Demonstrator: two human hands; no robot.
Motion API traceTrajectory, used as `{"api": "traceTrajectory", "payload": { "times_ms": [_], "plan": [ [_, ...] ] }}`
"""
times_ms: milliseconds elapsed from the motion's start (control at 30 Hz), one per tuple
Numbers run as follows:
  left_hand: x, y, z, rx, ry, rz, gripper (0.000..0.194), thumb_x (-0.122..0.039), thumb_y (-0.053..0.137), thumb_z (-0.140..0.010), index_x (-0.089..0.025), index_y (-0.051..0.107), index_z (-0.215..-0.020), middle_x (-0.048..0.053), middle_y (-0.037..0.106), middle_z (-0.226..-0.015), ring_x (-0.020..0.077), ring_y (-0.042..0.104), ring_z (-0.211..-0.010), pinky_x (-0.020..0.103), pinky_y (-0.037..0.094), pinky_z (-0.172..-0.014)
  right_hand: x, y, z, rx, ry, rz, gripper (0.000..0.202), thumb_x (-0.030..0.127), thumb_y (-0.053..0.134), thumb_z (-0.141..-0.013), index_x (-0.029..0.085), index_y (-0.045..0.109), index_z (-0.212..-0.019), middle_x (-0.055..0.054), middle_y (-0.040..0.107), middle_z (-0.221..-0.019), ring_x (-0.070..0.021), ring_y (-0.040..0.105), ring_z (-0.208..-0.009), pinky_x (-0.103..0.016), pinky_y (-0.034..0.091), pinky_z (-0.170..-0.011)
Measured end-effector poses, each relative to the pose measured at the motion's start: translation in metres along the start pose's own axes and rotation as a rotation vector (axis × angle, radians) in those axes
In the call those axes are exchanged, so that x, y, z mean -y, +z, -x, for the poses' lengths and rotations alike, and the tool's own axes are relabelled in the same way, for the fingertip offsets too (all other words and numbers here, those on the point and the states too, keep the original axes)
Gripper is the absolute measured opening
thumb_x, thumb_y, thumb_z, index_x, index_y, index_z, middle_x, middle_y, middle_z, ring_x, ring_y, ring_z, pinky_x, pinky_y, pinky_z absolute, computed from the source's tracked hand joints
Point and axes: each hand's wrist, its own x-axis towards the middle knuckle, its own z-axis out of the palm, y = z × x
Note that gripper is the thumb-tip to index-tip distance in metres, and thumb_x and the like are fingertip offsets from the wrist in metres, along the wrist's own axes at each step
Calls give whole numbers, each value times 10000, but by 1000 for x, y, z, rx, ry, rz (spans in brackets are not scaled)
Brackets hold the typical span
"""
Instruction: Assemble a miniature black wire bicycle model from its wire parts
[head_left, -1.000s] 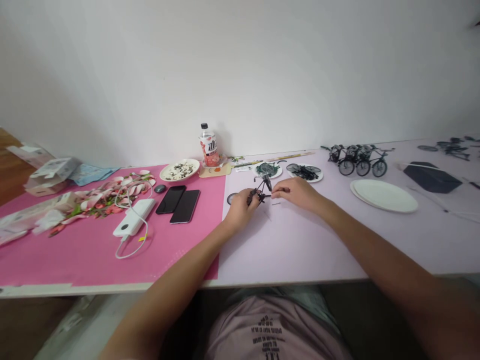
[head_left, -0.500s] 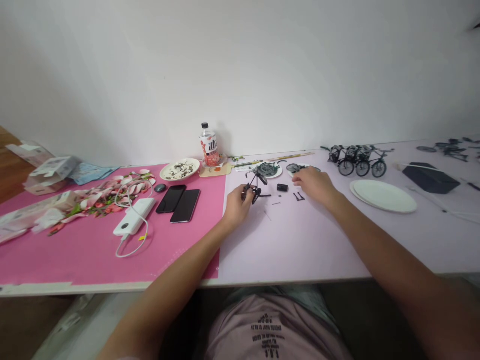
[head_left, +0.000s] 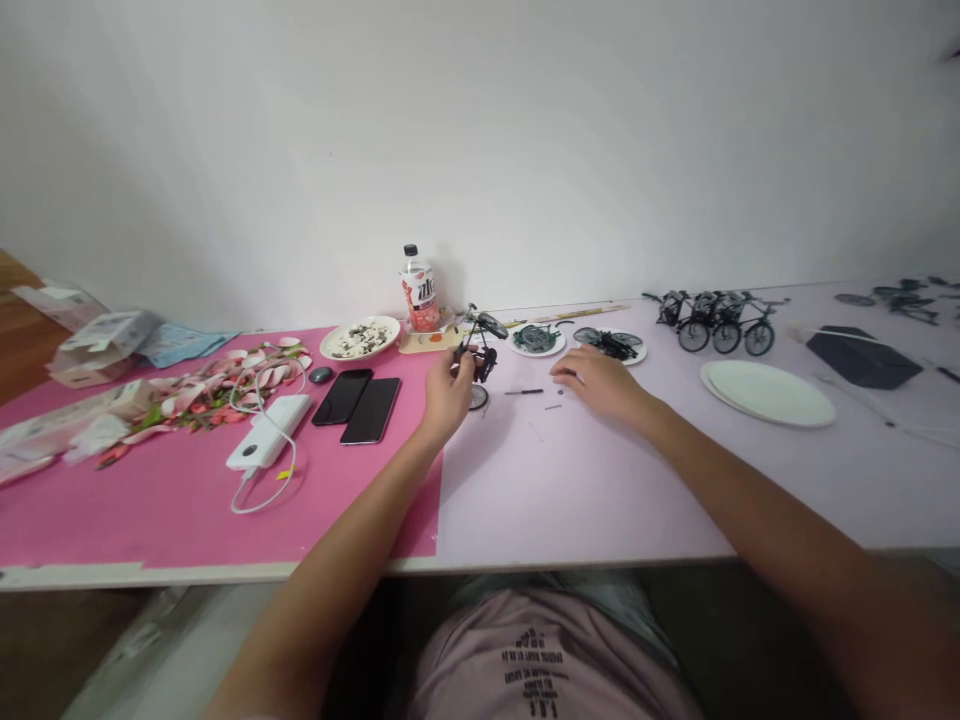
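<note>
My left hand (head_left: 448, 395) is closed around a partly built black miniature bicycle (head_left: 486, 352). It holds the model raised and tilted over the seam between the pink and pale table covers. One wheel (head_left: 478, 398) shows below the fingers. On the pale cover, my right hand (head_left: 604, 383) rests with its fingertips pinched around a small black block (head_left: 571, 373), which they mostly hide. Between the hands lies a thin black-handled tool (head_left: 529, 391), with a tiny dark piece (head_left: 560, 392) and a short pin (head_left: 553, 407) near it.
Behind the hands are two white plates of bike parts (head_left: 537, 340) (head_left: 637, 350). Finished miniature bicycles (head_left: 724, 325) stand at the right, beyond stacked white plates (head_left: 772, 395). Two phones (head_left: 371, 410), a power bank (head_left: 268, 433), a bottle (head_left: 420, 292) and artificial flowers (head_left: 217, 390) are leftward.
My left hand has moved left with the miniature bicycle, turning it. My right hand has come off the parts plate, toward me and left, onto the small black block.
</note>
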Motion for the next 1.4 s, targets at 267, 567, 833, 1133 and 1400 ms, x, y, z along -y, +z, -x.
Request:
{"api": "traceTrajectory", "payload": {
  "times_ms": [267,567,833,1133,1400],
  "plan": [
    [7,1,-3,22,-22,-10,273,-353,573,-960,-139,687,-1085,93,753,-952,176,726,-834,277,579,-776,14,43,-4,99,-114,87,315,304,532,-1035,197,803,-1156,-137,760,-1156,-324,562,-1124,-466,462,-964],
    [10,5,4,43,-13,-90,288,-341,566,-958,-125,701,-1093,101,770,-929,167,710,-763,244,525,-667,21,44,-4,-20,40,62,210,235,548,-1028,205,750,-977,-123,753,-1000,-284,626,-1011,-373,458,-820],
    [10,11,16,97,32,-115,285,-351,575,-968,-133,708,-1094,91,770,-915,155,687,-731,231,503,-631,35,29,6,-512,-88,-367,209,362,572,-1025,229,734,-1021,-87,760,-988,-223,691,-879,-325,563,-692],
    [6,18,30,192,47,-193,245,-275,514,-991,-144,701,-1079,81,770,-912,171,709,-762,260,527,-702,47,32,9,-620,-336,-341,95,276,701,-976,250,791,-994,-57,810,-913,-203,746,-790,-307,574,-595],
    [2,18,33,215,64,-229,234,-283,507,-992,-151,690,-1054,69,770,-890,172,709,-747,259,515,-693,45,32,9,-596,-346,-322,117,283,687,-988,243,795,-1005,-63,814,-926,-208,760,-830,-321,618,-693]
  ]
}}
